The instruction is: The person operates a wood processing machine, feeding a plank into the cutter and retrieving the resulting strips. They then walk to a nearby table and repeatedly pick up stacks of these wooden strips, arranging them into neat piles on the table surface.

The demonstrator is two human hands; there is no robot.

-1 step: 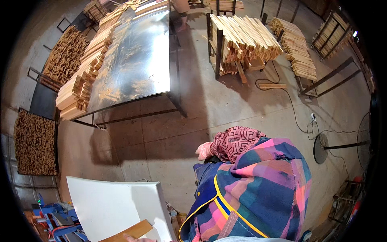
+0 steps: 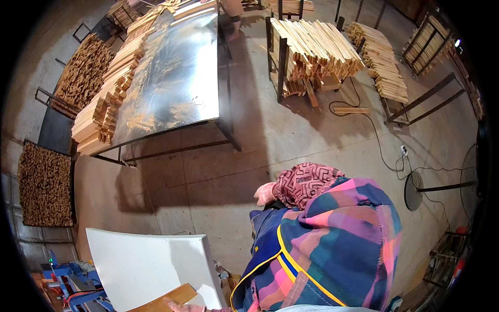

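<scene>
At the lower edge my left hand (image 2: 184, 307) shows only in part. One finger stretches out over a flat brown wooden board (image 2: 180, 295), and the rest of the hand is cut off by the picture's edge. The board lies at the near end of a white panel-like surface (image 2: 140, 257). My right hand (image 2: 265, 194), in a pink glove, is held out in front of my body over dark cloth. Its fingers look curled together, and what they may hold is hidden. A pink patterned sleeve (image 2: 306, 182) covers that forearm below a plaid upper sleeve.
Ahead on the left stands a metal-topped table (image 2: 171, 78) with stacked wood strips (image 2: 101, 117) along its left side. A rack of wood strips (image 2: 322, 49) is further right. A black cable (image 2: 371, 125) crosses the floor near a round fan base (image 2: 413, 191). Blue machinery (image 2: 78, 283) sits lower left.
My left hand has shifted slightly to the right over the board. My right hand has moved a tiny bit to the right; the surroundings look the same.
</scene>
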